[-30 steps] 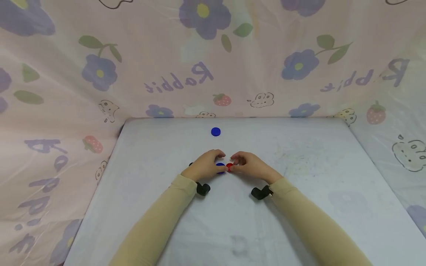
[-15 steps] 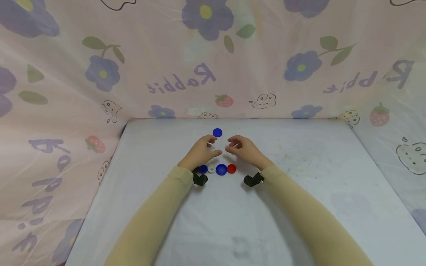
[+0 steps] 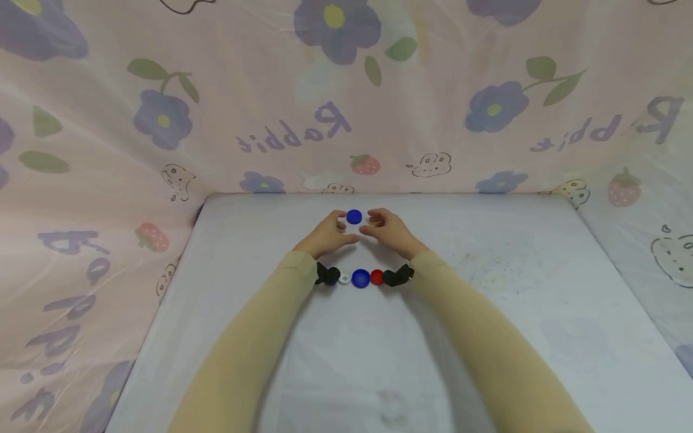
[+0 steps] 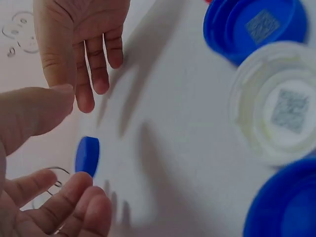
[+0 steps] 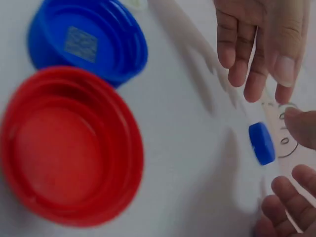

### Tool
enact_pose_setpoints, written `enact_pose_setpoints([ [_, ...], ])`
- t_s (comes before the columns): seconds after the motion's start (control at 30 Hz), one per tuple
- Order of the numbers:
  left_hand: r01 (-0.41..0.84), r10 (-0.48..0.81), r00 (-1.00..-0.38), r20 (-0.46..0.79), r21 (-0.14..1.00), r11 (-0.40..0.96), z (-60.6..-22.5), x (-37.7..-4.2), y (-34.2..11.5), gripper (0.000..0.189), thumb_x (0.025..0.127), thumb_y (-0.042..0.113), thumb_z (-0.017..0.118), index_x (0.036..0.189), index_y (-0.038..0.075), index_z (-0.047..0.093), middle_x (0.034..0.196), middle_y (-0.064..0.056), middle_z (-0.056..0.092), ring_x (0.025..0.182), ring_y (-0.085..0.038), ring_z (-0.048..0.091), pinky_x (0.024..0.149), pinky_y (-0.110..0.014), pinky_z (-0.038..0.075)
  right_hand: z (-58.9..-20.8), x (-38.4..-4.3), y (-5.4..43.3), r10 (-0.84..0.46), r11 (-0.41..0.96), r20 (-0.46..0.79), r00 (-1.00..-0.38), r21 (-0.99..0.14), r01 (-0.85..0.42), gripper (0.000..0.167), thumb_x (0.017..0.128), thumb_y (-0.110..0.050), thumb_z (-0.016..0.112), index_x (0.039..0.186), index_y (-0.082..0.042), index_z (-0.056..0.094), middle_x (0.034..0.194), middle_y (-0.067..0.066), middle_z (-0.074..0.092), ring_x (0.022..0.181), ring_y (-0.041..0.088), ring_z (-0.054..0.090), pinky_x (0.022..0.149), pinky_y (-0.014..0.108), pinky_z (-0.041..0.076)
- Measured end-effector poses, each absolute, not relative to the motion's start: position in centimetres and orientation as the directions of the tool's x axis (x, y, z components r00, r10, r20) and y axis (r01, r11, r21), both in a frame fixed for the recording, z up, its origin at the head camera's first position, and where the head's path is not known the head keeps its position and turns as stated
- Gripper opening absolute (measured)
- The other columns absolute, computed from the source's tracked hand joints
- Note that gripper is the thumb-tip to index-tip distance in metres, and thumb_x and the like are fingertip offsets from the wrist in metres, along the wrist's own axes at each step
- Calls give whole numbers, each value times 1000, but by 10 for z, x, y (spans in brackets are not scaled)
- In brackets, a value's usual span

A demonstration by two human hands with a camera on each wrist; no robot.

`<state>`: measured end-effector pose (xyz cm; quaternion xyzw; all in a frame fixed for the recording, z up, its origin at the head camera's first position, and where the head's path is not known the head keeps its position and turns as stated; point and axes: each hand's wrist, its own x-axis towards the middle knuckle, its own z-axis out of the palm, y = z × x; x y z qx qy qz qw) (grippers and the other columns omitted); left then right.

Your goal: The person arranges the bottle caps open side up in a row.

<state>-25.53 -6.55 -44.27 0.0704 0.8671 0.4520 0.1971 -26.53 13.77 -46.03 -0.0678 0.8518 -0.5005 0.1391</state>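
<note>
At the far side of the table lies a single blue bottle cap (image 3: 354,216), between my two hands and apart from both in the head view. My left hand (image 3: 329,234) is to its left, fingers relaxed and spread from the thumb. On the other side my right hand (image 3: 391,233) faces it with loosely bent fingers, holding nothing. Nearer to me, a white cap (image 3: 344,278), a larger blue cap (image 3: 360,278) and a red cap (image 3: 376,276) sit in a row. Another blue cap (image 4: 286,207) shows in the left wrist view; the left wrist camera covers it in the head view.
The white table (image 3: 357,361) ends at a curtain (image 3: 303,84) with printed flowers, which also rises at both sides. Black wrist cameras (image 3: 397,275) hang over the ends of the cap row. QR-code stickers show inside the white cap and the larger blue cap.
Both hands have left the row of caps and moved away from me to either side of the far blue cap. The row, partly covered by the hands before, is now mostly visible.
</note>
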Motion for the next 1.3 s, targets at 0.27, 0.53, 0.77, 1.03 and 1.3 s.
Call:
enact_pose_setpoints([
  [0.27,-120,301,-889,-345,810,575,-456,-270,-73,87,86,32,74,153,13,22,124,-8,56,113,-25,53,101,-43,38,-467,-278,139,-253,517,-286,-924,-847,121,74,89,-35,70,149,-13,35,140,10,47,124,27,42,104,43,35],
  [0.53,-90,330,-863,-383,759,645,-464,-278,-75,85,84,38,73,153,21,25,119,-1,53,108,-22,52,97,-42,38,-469,-283,134,-293,595,-315,-903,-799,86,73,89,-40,68,151,-22,34,149,14,38,139,32,28,111,51,20],
  [0.77,-99,301,-875,-380,747,658,-467,-278,-72,74,84,36,74,147,27,35,116,-1,51,103,-22,52,89,-39,40,-470,-281,129,-262,628,-295,-919,-775,70,61,89,-40,68,143,-24,46,149,14,36,139,39,20,109,60,14],
  [1.03,-83,291,-899,-328,779,622,-463,-271,-71,54,87,23,72,132,13,45,115,-5,52,104,-22,51,93,-37,39,-476,-281,129,-257,643,-260,-931,-765,36,44,88,-34,70,129,-19,59,143,12,40,137,35,26,109,55,17],
  [1.3,-27,306,-908,-286,770,637,-465,-273,-67,47,85,7,73,126,5,50,110,-8,52,100,-22,50,92,-33,41,-480,-279,126,-234,701,-226,-946,-713,-3,45,82,-34,77,124,-23,64,142,14,38,133,39,26,106,59,19],
])
